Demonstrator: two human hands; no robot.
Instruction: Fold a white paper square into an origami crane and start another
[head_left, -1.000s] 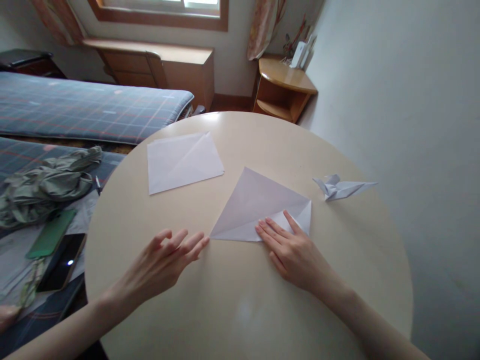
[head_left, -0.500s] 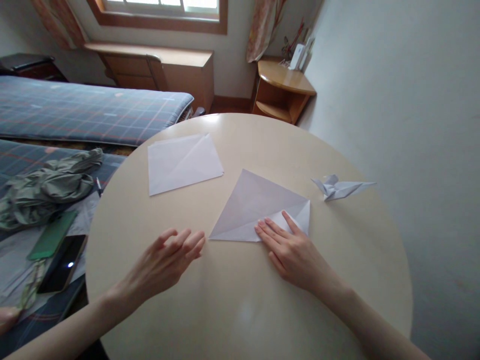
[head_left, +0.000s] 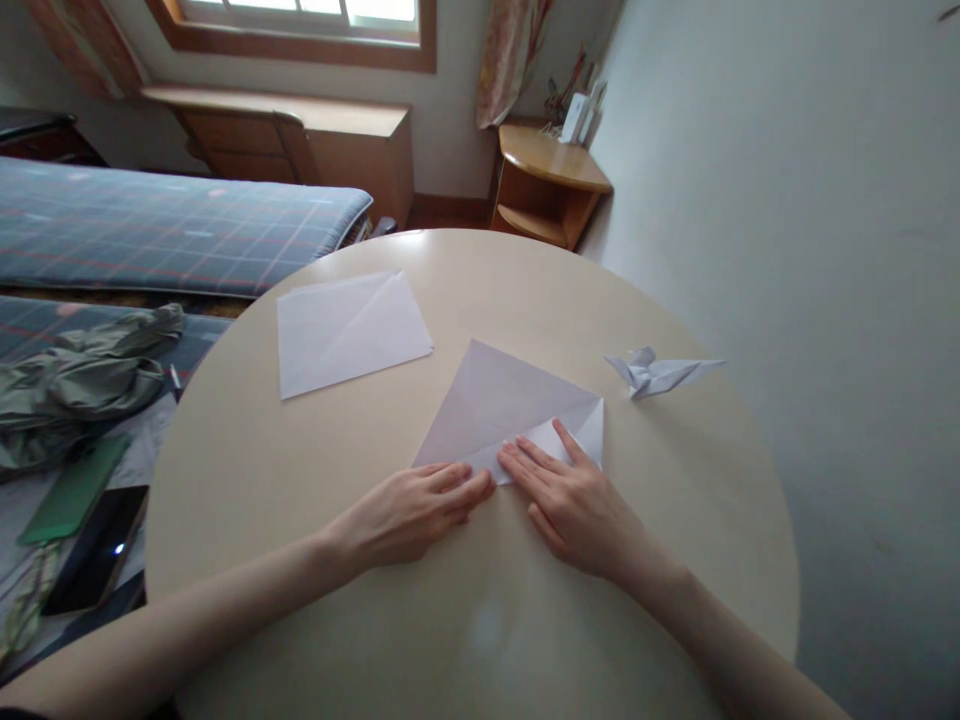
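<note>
A white sheet of paper [head_left: 502, 395] with a folded lower edge lies on the round cream table [head_left: 315, 450], in front of me. My right hand [head_left: 574, 500] rests flat on its folded part, fingers spread, holding nothing. At the sheet's lower left edge is my left hand [head_left: 420, 510], its fingers close together and bent over the paper's edge; the fingertips partly hide what is under them. The two hands are a small gap apart.
A stack of white paper [head_left: 352, 335] lies at the table's back left. On the right stands a folded paper crane [head_left: 652, 374]. Beyond the left edge are a dark phone [head_left: 97, 550], a green case [head_left: 75, 490] and crumpled grey-green cloth [head_left: 82, 385]. A wall borders the right side.
My left hand has moved right, from beside the sheet onto its lower left edge. My right hand has stayed on the fold. The view has shifted slightly.
</note>
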